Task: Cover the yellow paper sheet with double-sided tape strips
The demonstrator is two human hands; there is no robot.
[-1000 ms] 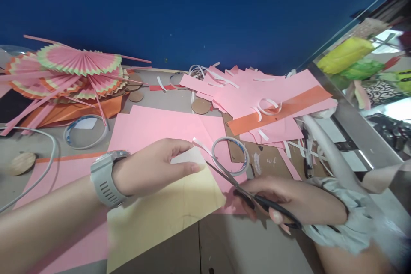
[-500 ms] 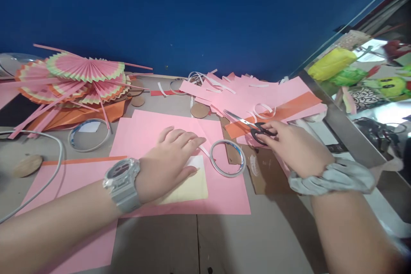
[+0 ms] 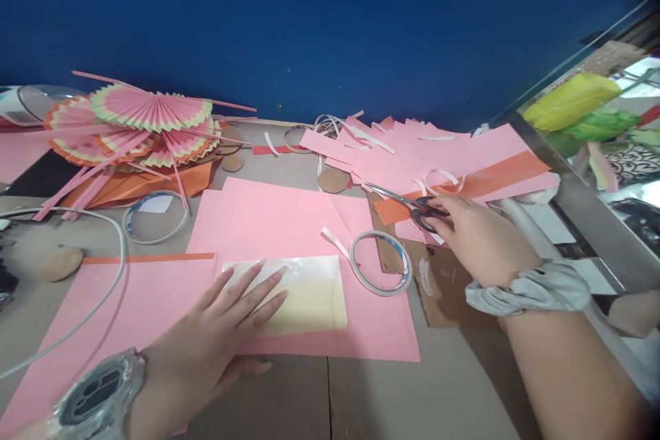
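Observation:
My left hand (image 3: pixel 227 330), with a watch (image 3: pixel 97 388) on the wrist, is open. Its spread fingers lie over the left part of a pale yellow sheet (image 3: pixel 309 295) with a whitish upper edge, hiding that side. Beneath this is a large pink sheet (image 3: pixel 278 213). A roll of double-sided tape (image 3: pixel 407 271) rests on its right side, a loose strip sticking out leftward. At the right, my right hand (image 3: pixel 471 237), wearing a grey scrunchie (image 3: pixel 529 291), is closed on the black handles of a pair of scissors (image 3: pixel 394 194). The blades point left above an orange paper strip (image 3: pixel 489 175).
Pleated paper fans (image 3: pixel 155 124) are piled at the back left, near another tape roll (image 3: pixel 155 216). A grey cable (image 3: pixel 121 247) curves across the left. Pink paper pieces (image 3: pixel 402 151) heap at the back right, with brown cardboard (image 3: pixel 448 289) in front. A blue wall (image 3: pixel 320 27) stands behind.
My left hand has drawn back left and toward me, uncovering more of the yellow sheet. My right hand stays at the scissors, which have shifted slightly. The whole view has slid a little rightward.

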